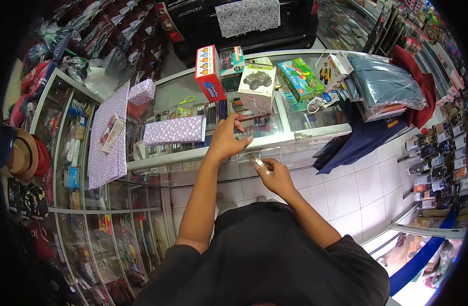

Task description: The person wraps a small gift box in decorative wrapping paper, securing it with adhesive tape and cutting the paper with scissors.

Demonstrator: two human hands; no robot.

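Note:
My left hand is over the front edge of the glass counter, its fingers curled and apart with nothing visible between them. My right hand is closed on a small clear and whitish item, maybe a tape roll, just in front of the counter edge. Left of my left hand lies a box wrapped in purple flowered paper. Behind my hands stand a white toy box, a red and white box and a green box. Green-handled scissors lie behind the wrapped box.
A flowered paper sheet with a small box on it covers the left counter. Bagged clothing is piled at the right, with dark blue cloth hanging over the edge. A black car stands behind the counter.

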